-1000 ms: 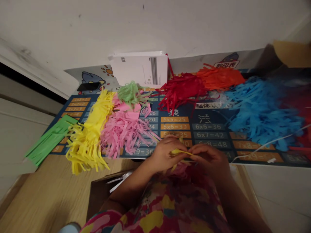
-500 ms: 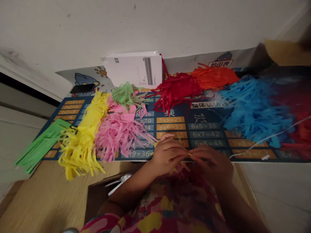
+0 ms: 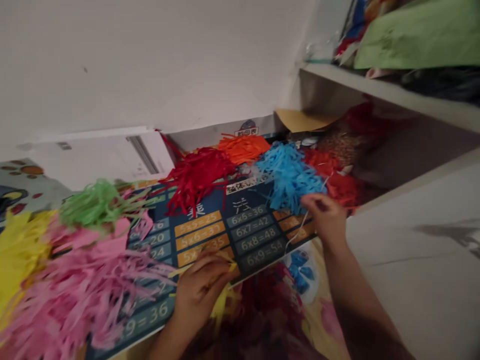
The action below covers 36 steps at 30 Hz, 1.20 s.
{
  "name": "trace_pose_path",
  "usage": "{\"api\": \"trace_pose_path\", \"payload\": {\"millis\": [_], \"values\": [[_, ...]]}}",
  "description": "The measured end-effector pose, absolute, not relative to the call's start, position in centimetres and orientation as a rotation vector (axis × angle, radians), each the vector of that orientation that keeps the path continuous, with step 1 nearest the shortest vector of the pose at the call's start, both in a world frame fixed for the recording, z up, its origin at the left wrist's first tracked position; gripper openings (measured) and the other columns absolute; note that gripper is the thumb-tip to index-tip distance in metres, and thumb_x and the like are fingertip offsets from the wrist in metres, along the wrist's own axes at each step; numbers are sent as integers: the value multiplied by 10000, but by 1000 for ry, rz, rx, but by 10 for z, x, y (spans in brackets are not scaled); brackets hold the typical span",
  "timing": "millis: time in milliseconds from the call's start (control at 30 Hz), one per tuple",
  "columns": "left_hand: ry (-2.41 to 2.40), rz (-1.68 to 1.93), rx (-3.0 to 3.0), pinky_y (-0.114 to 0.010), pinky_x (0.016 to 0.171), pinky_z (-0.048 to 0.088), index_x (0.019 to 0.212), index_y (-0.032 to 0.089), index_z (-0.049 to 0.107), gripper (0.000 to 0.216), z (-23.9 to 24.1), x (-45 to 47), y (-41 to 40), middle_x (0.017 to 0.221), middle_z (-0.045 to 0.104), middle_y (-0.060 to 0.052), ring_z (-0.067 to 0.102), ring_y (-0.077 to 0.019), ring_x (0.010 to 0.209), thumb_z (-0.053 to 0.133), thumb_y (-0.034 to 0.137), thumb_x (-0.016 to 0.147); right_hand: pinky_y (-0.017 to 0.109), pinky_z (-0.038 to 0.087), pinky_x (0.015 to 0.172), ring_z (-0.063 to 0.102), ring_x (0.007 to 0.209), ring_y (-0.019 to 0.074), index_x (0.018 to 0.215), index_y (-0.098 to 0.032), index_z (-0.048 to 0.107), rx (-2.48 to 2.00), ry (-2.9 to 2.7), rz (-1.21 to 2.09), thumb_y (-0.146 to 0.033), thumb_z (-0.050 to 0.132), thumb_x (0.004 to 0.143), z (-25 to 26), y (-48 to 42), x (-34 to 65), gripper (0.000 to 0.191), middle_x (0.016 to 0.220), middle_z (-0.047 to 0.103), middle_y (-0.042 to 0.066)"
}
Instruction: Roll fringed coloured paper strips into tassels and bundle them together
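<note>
Low at the centre, my left hand [image 3: 204, 282] is closed in a pinch on a yellow paper strip [image 3: 233, 265], with more yellow paper [image 3: 224, 302] hanging under the fingers. My right hand [image 3: 327, 217] is over the right part of the table, fingertips pinched at a thin white string [image 3: 298, 232]. Just beyond those fingers lies a blue fringed paper bundle [image 3: 288, 172], with red fringed paper [image 3: 339, 182] beside it. Pink fringed paper [image 3: 97, 290] is to the left of my left hand.
Farther back are dark red [image 3: 200, 172] and orange [image 3: 243, 147] fringed bundles. Light green [image 3: 92, 205] and yellow [image 3: 22, 255] ones lie left. A white box [image 3: 97, 155] leans at the wall. A shelf [image 3: 393, 95] overhangs the right; a bag with blue pieces [image 3: 302, 272] sits below the table edge.
My view has swung right. My right hand has left my left hand and moved out to the white string, while my left hand keeps the yellow strip.
</note>
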<state>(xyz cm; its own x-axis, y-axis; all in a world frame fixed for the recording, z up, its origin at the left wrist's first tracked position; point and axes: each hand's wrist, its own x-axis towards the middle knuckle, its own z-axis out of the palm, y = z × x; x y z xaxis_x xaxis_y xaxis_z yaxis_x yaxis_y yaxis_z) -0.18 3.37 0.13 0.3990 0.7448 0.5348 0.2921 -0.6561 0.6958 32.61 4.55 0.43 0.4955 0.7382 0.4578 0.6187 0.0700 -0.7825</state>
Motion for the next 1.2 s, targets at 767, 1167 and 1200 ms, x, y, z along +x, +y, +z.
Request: {"api": "trace_pose_path", "payload": {"millis": [767,1167,1200], "values": [[759,876,418,-268,636,603,760,151,700,420,8,25,24,849,763,-41,707,-158,672,959,349,495,356,532,859,635,1085,245,851,-287,810,-1229,-1347,949,-466,667,848,-1,17,208,229,1239,670,50],[939,804,879,-184,480,372,706,115,734,422,-10,-26,7,554,644,-8,530,-75,462,863,511,636,287,579,743,602,654,109,748,-243,663,-783,-480,1631,-371,828,714,0,49,181,212,706,617,-47],[960,784,931,-189,493,375,711,120,738,416,-11,-32,5,561,650,-11,535,-80,472,849,516,653,277,580,753,584,627,95,764,-246,654,-773,-478,1601,-350,809,738,3,54,191,188,680,585,-60]]}}
